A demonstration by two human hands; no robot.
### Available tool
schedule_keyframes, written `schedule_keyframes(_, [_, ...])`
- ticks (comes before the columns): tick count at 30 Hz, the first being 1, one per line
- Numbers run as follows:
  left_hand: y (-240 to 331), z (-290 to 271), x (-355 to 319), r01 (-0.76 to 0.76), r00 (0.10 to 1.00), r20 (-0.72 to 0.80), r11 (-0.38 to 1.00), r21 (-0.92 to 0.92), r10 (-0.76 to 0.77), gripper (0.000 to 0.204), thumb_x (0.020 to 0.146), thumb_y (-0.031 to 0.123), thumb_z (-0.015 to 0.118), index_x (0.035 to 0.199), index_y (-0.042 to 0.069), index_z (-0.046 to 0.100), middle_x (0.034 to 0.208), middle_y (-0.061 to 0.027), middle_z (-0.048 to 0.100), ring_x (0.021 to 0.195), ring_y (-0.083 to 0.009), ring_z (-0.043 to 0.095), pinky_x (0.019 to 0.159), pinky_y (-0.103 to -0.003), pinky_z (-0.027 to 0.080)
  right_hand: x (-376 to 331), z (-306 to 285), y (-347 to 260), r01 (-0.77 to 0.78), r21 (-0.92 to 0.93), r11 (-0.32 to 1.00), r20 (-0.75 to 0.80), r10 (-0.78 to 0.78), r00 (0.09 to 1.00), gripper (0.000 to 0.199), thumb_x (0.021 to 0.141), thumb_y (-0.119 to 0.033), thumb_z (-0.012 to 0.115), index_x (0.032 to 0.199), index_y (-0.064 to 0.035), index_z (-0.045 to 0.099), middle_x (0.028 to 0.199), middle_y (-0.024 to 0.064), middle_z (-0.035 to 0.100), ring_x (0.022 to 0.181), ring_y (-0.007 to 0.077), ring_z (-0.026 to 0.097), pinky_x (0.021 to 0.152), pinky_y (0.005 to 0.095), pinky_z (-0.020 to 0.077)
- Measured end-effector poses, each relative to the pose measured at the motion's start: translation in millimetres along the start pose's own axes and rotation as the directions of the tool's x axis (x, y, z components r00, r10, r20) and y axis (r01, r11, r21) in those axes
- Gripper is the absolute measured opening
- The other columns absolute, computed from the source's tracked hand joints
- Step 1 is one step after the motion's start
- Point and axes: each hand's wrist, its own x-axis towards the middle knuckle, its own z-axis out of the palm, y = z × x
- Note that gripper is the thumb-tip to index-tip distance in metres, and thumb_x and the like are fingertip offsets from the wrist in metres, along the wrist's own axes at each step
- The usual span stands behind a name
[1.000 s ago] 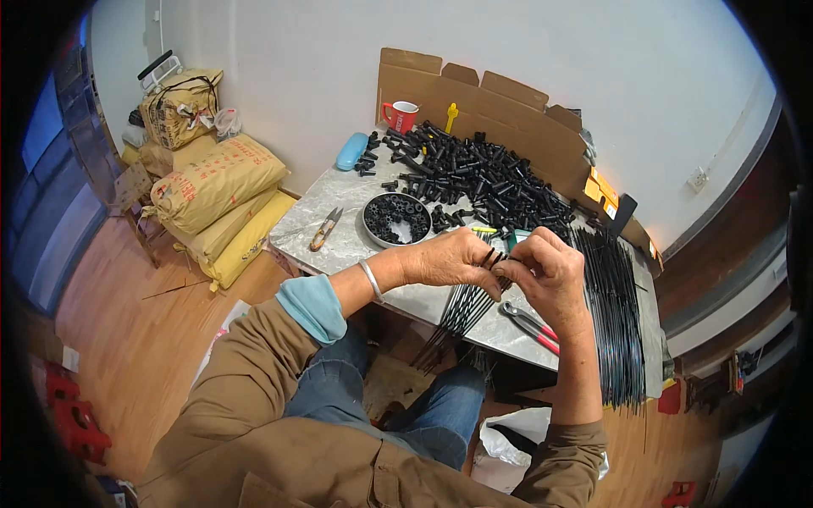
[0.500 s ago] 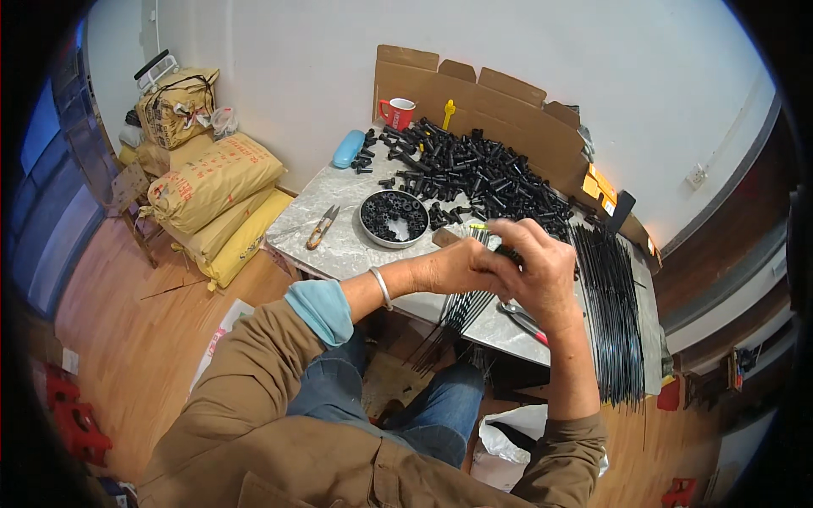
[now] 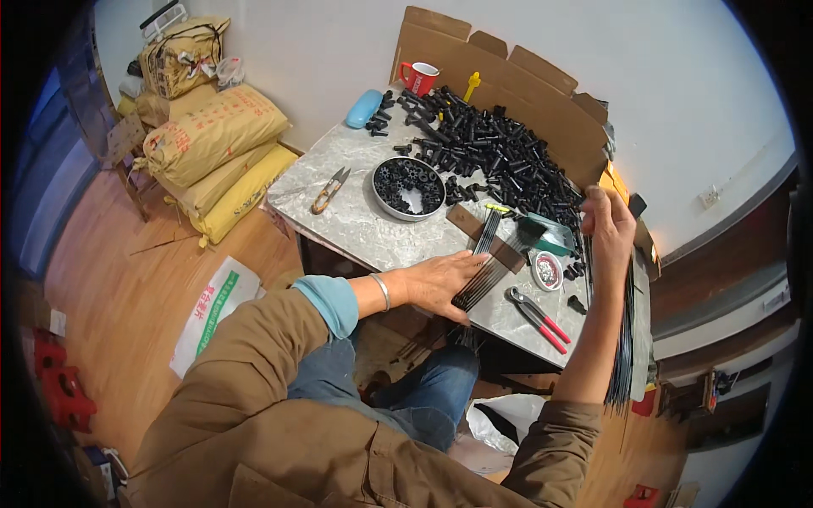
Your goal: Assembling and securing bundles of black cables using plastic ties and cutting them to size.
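My left hand (image 3: 440, 284) lies at the table's front edge, fingers stretched out, over a bundle of thin black rods (image 3: 484, 286). The bundle rests across a dark brown block (image 3: 508, 256). Held up at the right, my right hand (image 3: 610, 227) has its fingers bent together; whatever may be in them is hidden. Near that hand, long black rods (image 3: 625, 356) hang past the table's edge. Between the hands are pliers with red handles (image 3: 542, 322), a small round dish (image 3: 547, 271) and a green tray (image 3: 555, 235). A dark smeared shape (image 3: 531, 231) shows beside the tray.
A heap of black bolt-like parts (image 3: 508, 157) lies before a cardboard screen (image 3: 500, 72). A metal bowl (image 3: 406, 218) holds small black rings. Thread snips (image 3: 330, 191), a blue case (image 3: 364, 108) and a red mug (image 3: 421, 80) stand left on the table (image 3: 309, 173). Sacks (image 3: 216, 135) are stacked on the floor.
My hands were together over the table around a small black thing. Now they are apart: the left is down on the rods, the right has moved away to the right. The view has shifted.
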Motion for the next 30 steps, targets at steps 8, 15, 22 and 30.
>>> schedule_keyframes(8, [3,9,-3,-0.015,0.998,-0.051,0.976,0.215,0.027,0.097,0.072,0.062,0.067,0.138,-0.003,0.037,0.15,-0.0235,0.023,0.143,-0.0396,0.013,0.114,-0.054,0.016,10,49,140,-0.114,-0.369,0.923,0.157,0.182,0.971,0.026,0.088,-0.023,0.061,0.094,0.0,0.069,0.081,0.0097,0.067,0.071,0.0197,0.061,0.068,0.0309,0.0473])
schedule_keyframes(15, [5,6,0,-0.001,0.999,-0.041,0.974,0.226,0.011,0.093,0.073,0.064,0.063,0.136,0.0,0.039,0.151,-0.0208,0.023,0.144,-0.0362,0.012,0.113,-0.058,0.011,39,113,129,0.142,-0.763,0.631,0.315,0.172,0.933,0.039,0.092,-0.038,0.052,0.093,-0.0038,0.069,0.089,0.0197,0.068,0.086,0.04,0.064,0.076,0.0458,0.0497])
schedule_keyframes(22, [3,5,-3,-0.049,0.994,-0.082,0.971,0.236,0.07,0.089,0.076,0.066,0.058,0.138,0.004,0.044,0.153,-0.0149,0.02,0.144,-0.0355,0.007,0.112,-0.062,0.01,35,71,105,0.096,-0.711,0.696,-0.01,-0.148,0.989,0.021,0.086,-0.026,0.064,0.098,-0.0102,0.068,0.088,0.013,0.069,0.084,0.0318,0.066,0.074,0.0406,0.051])
schedule_keyframes(30, [0,5,0,-0.027,0.999,-0.021,0.977,0.214,0.032,0.085,0.075,0.061,0.062,0.132,0.0,0.049,0.149,-0.0253,0.023,0.141,-0.0442,0.012,0.112,-0.056,0.019,23,63,139,0.057,-0.648,0.76,0.071,-0.015,0.997,0.025,0.083,-0.023,0.067,0.088,0.0011,0.068,0.077,0.0153,0.068,0.069,0.0229,0.067,0.065,0.0321,0.0513])
